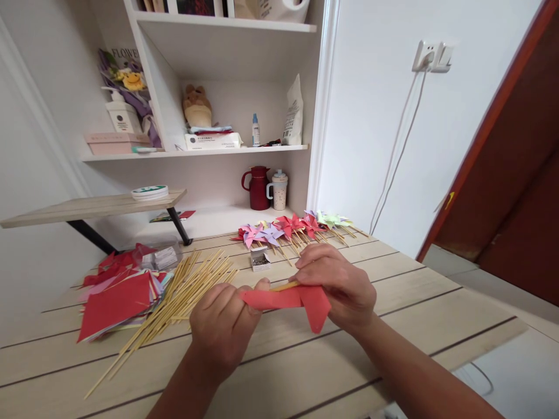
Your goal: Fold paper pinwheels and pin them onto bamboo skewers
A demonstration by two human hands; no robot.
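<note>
Above the table, a red paper pinwheel (317, 308) is held between my two hands, partly folded, with one flap hanging down on the right. A short length of wooden stick (285, 286) shows along its upper edge. My left hand (225, 326) is closed in a fist-like pinch at the paper's left end. My right hand (338, 285) has its fingers curled over the paper's right side and the stick. How the paper and stick join is hidden by the fingers. Just beyond the hands sits a small open box of metal pins (261, 260).
Loose wooden sticks (192, 291) lie in a heap left of my hands. Beside them is a stack of coloured paper squares (117, 302). Finished pinwheels (290, 227) rest in a row at the back. A raised wooden shelf (100, 203) stands at left.
</note>
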